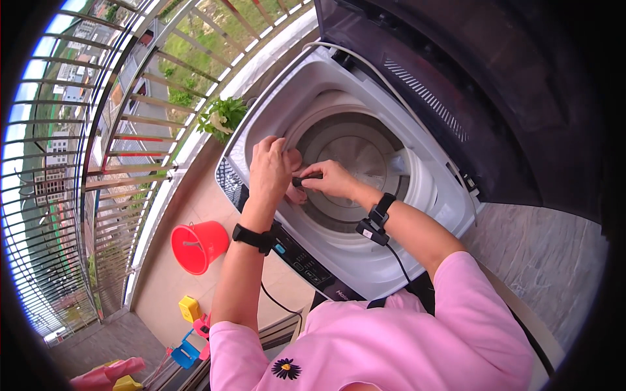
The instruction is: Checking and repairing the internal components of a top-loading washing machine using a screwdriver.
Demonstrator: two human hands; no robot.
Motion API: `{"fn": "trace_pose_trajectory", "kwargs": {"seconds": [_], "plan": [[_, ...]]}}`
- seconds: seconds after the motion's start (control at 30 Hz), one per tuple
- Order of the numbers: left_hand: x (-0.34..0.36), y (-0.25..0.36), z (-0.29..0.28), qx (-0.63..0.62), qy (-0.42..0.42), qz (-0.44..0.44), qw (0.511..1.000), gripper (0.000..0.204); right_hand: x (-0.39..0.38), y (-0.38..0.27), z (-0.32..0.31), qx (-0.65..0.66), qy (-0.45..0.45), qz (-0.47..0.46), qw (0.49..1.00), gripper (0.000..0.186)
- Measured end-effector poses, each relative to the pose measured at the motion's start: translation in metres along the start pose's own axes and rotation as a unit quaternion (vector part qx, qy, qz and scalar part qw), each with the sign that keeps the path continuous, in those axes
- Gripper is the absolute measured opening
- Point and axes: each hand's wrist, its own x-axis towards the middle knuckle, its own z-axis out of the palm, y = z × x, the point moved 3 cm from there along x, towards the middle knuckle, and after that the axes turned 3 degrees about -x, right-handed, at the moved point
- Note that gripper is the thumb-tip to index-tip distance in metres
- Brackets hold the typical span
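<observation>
Both my hands are over the near left side of the tub of a top-loading washing machine (pixel 427 186). My left hand (pixel 268 166) is closed, its fingers curled on a pinkish, soft-looking thing (pixel 296 194) that shows beside and below it. What exactly this is, I cannot make out. Against it, my right hand (pixel 331 180) pinches a small dark strip-like piece (pixel 306 179) between thumb and fingers. Whether the dark piece is attached to the pinkish thing does not show. Beneath my hands lies the round drum (pixel 349 150), with a pale grey bottom.
The dark lid (pixel 521 98) stands raised at the far right. A control panel (pixel 303 260) runs along the near edge. On the floor to the left are a red bucket (pixel 199 247) and a yellow container (pixel 190 309). A leafy plant (pixel 223 117) stands by the metal railing (pixel 98 169).
</observation>
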Motion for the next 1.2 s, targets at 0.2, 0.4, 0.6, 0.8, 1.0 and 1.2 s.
{"fn": "trace_pose_trajectory", "kwargs": {"seconds": [0.2,0.4,0.6,0.8,1.0,1.2], "plan": [[0.033,-0.017,0.069,0.044,-0.090,0.009,0.995,0.041,-0.008,-0.015,-0.002,-0.077,0.088,-0.070,0.991,0.032],[0.023,-0.024,0.094,0.066,-0.177,-0.080,0.979,0.066,-0.008,-0.004,-0.002,-0.139,0.028,-0.073,0.987,0.033],[0.020,-0.034,0.081,-0.039,-0.143,-0.020,0.989,0.055,-0.028,0.007,0.002,-0.164,-0.189,0.033,0.968,0.034],[0.026,-0.037,0.074,-0.112,-0.198,-0.073,0.971,0.053,-0.049,0.001,-0.009,-0.132,-0.258,0.123,0.949,0.034],[0.034,-0.027,0.067,-0.115,-0.190,-0.018,0.975,0.049,-0.093,0.010,-0.053,-0.155,-0.299,0.306,0.890,0.031],[0.034,-0.029,0.069,-0.109,-0.188,-0.023,0.976,0.053,-0.135,0.000,-0.075,-0.220,-0.280,0.316,0.879,0.033]]}}
